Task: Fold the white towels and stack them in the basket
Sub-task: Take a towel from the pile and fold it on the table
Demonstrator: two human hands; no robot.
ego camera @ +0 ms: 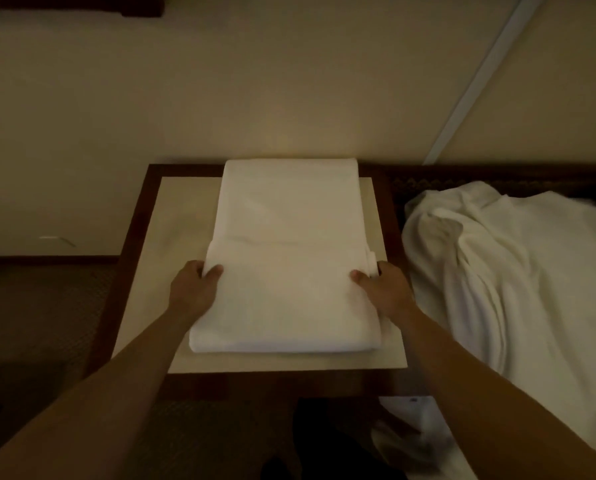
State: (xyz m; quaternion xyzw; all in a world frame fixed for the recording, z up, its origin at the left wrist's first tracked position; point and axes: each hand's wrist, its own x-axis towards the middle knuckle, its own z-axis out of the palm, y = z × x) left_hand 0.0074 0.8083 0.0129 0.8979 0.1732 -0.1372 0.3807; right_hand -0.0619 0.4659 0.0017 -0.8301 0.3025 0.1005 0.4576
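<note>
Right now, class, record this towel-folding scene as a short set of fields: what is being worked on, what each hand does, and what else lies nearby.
work item: folded white towel, lying flat on the table
surface: table with a dark wooden frame and pale top
left hand: grips the towel's left edge
right hand: grips the towel's right edge
nearby: crumpled white cloth to the right
basket: not in view

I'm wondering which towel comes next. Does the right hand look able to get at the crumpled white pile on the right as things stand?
Probably yes, once it lets go. The right hand now grips the edge of the folded towel on the table; the crumpled pile lies beside it with nothing between.
</note>
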